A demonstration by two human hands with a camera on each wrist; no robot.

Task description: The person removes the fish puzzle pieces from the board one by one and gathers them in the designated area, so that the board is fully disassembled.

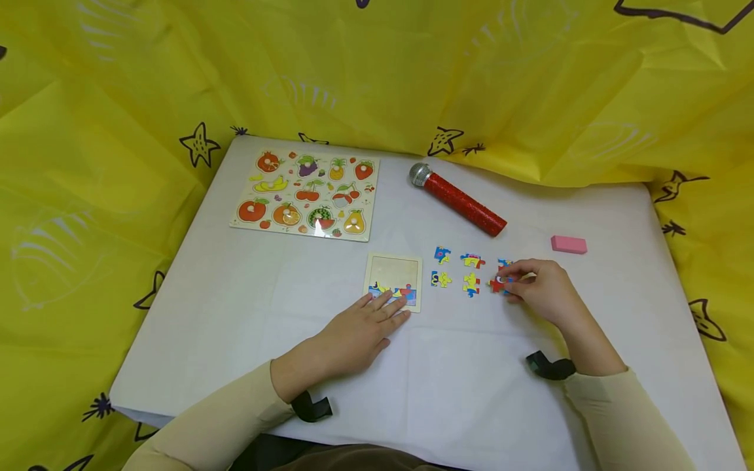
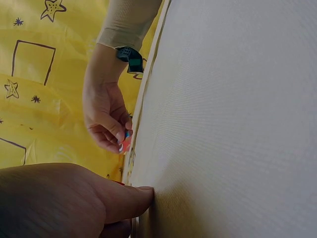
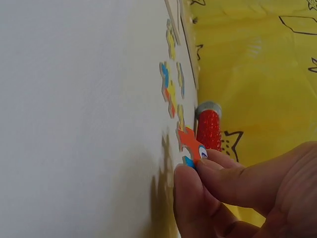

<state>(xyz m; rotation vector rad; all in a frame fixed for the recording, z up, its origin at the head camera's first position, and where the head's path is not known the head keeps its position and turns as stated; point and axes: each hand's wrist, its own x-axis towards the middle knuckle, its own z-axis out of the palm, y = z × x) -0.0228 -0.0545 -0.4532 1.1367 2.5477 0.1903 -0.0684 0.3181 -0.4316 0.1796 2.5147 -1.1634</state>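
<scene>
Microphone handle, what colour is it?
The microphone handle is sparkly red, clearest in the head view.

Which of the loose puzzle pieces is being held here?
The red piece with the white eye: the right hand pinches it, whereas the four pieces left of it in the head view lie on the table.

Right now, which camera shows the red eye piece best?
The right wrist view: the red eye piece is biggest and closest there. The head view shows it small, partly covered; left wrist, just part.
</scene>
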